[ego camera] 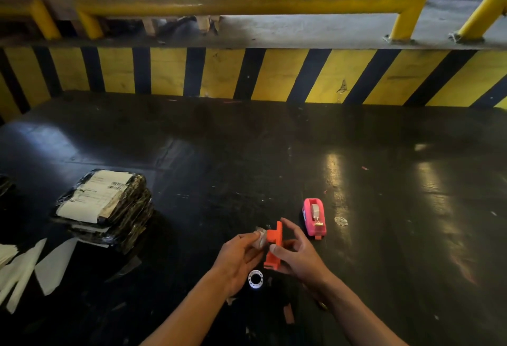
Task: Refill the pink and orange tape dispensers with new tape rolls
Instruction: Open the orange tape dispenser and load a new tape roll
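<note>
I have the orange tape dispenser lifted just above the black worktop, held up on end between both hands. My right hand wraps the dispenser from the right side, thumb pressed against its lower body and the other fingers curled loosely behind its top. My left hand comes in from the left with its fingers pinched together on a small pale tape roll, which sits right against the dispenser's open side; whether it is seated inside yet I cannot tell. Directly below my hands an empty white tape core lies flat on the worktop. The pink tape dispenser stands near, just up and to the right of my right hand, with a roll in it and a small binder clip at its front. Far off to the left sits a stack of black wrapped parcels with white labels, and white paper strips lie spread at the left edge
</note>
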The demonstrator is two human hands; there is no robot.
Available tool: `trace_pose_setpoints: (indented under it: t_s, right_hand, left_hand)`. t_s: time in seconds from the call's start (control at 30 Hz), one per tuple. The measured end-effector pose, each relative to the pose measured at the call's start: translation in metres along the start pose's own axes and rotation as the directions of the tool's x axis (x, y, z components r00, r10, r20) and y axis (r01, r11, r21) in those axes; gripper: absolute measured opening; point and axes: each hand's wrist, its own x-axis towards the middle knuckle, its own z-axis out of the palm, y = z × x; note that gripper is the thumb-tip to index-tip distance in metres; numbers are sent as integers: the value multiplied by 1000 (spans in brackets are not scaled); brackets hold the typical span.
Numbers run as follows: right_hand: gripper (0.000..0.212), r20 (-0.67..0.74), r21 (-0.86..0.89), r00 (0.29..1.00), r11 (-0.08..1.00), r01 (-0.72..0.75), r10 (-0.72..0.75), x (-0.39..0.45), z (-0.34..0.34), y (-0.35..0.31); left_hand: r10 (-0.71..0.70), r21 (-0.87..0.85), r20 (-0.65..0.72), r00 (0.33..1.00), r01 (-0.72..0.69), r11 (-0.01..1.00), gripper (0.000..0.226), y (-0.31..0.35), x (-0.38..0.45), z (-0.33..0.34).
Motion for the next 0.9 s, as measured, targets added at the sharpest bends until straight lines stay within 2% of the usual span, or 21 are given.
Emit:
trace_pose_setpoints:
  t_s: [0.13,0.3,0.43,0.63,0.8,0.9]
  right_hand:
    - [70,13,59,1000,998,-24,23,-2,1,-5]
    - [86,88,-42,995,998,-51,54,-8,-6,-7]
    - [76,155,-99,984,993,-68,83,-8,-14,-3]
    - [74,193,-163,980,986,-24,56,-9,-18,1]
    - [65,175,-126,981,990,-58,80,-9,-15,6]
    - [63,182,-66,979,994,-85,95,-10,-18,10]
  left_hand:
    - [16,136,12,1000,-18,991,30,-1,2,1]
    - [35,196,52,998,-44,980,40,-2,0,-4]
    - [44,244,103,994,-68,967,40,0,-2,-8]
    - [57,405,131,990,-106,908,55,-3,-3,-11]
    - [96,501,111,989,-139,854,36,-7,-1,-6]
    - [108,556,158,982,-178,812,35,-6,-1,-6]
